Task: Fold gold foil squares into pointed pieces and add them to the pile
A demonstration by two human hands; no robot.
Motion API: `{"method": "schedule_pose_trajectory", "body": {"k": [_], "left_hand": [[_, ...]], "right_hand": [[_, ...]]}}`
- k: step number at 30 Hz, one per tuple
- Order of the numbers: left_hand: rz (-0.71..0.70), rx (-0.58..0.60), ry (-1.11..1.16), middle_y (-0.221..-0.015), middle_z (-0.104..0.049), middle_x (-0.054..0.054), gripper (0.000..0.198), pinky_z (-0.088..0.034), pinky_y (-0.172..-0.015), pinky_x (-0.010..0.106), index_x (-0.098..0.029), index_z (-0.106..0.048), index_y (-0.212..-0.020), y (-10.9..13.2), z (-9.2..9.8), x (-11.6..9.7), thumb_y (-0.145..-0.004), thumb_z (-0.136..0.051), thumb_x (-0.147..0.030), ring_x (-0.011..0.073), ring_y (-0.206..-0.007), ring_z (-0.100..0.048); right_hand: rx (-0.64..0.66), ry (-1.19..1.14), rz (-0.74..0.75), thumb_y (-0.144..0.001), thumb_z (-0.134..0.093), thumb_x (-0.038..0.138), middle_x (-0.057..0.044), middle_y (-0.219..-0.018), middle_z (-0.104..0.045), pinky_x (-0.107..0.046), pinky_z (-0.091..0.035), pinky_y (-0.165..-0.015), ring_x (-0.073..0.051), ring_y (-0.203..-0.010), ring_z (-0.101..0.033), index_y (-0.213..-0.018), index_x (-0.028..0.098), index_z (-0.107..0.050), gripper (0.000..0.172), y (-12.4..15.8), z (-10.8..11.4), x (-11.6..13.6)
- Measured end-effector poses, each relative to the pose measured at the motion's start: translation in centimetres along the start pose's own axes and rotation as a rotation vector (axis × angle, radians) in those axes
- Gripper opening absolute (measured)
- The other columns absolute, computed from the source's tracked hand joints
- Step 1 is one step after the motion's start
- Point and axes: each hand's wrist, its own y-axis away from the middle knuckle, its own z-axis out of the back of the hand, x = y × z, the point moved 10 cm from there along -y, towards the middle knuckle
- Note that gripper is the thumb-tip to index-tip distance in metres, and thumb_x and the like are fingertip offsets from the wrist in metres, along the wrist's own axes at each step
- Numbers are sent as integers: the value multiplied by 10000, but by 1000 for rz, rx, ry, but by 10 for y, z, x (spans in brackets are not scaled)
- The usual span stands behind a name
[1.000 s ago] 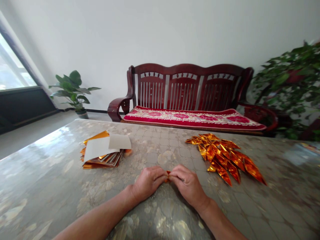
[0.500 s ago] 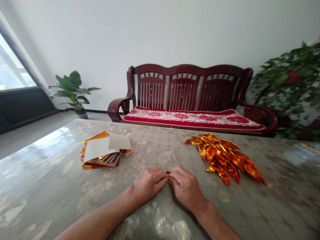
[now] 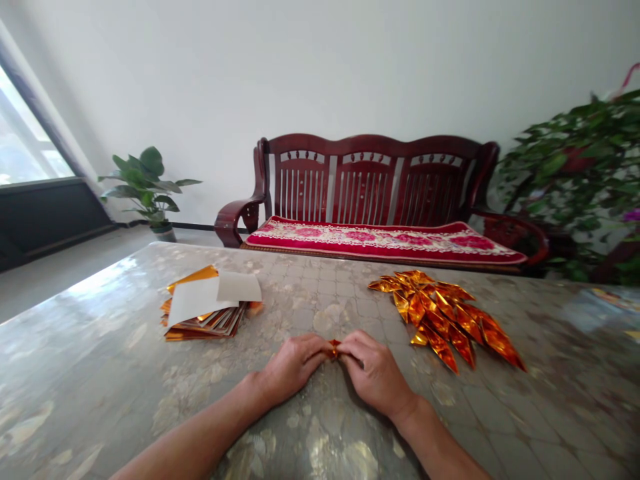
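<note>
Foil (image 3: 335,348), orange and mostly hidden, sits pinched between the left hand (image 3: 293,370) and right hand (image 3: 376,373) over the counter (image 3: 120,373), each grip narrow and holding it. Folded orange pieces (image 3: 443,313) lie beyond the right hand, a paper stack (image 3: 200,300) beyond the left.

The foil pieces (image 3: 431,312) look glossy and creased, the bench (image 3: 367,145) polished wood
</note>
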Motion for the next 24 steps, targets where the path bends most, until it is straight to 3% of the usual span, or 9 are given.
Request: {"method": "schedule_pose_trajectory", "body": {"k": [4, 12, 24], "left_hand": [[-20, 23, 34, -1038, -719, 36, 262, -493, -872, 239, -230, -682, -1114, 3, 5, 0, -980, -463, -175, 143, -966, -657], [66, 26, -133, -872, -711, 6, 248, -471, -740, 199, -227, -685, -996, 5, 6, 6, -985, -443, -174, 135, -816, -670], [87, -20, -212, -835, -713, -8, 244, -464, -714, 200, -225, -673, -953, 4, 7, 14, -911, -465, -102, 137, -783, -679]], "right_hand": [[55, -44, 6, -876, -536, 71, -37, -898, -669, -257, -513, -760, -152, -833, -643, -988, 226, -722, 267, -1, 0, -3], [115, -70, 40, -903, -538, 95, -37, -939, -679, -252, -518, -769, -144, -852, -653, -976, 228, -723, 239, 0, -1, -4], [65, -8, 58, -895, -538, 98, -37, -898, -675, -243, -517, -741, -142, -812, -650, -901, 211, -720, 213, -1, 3, -4]]}}
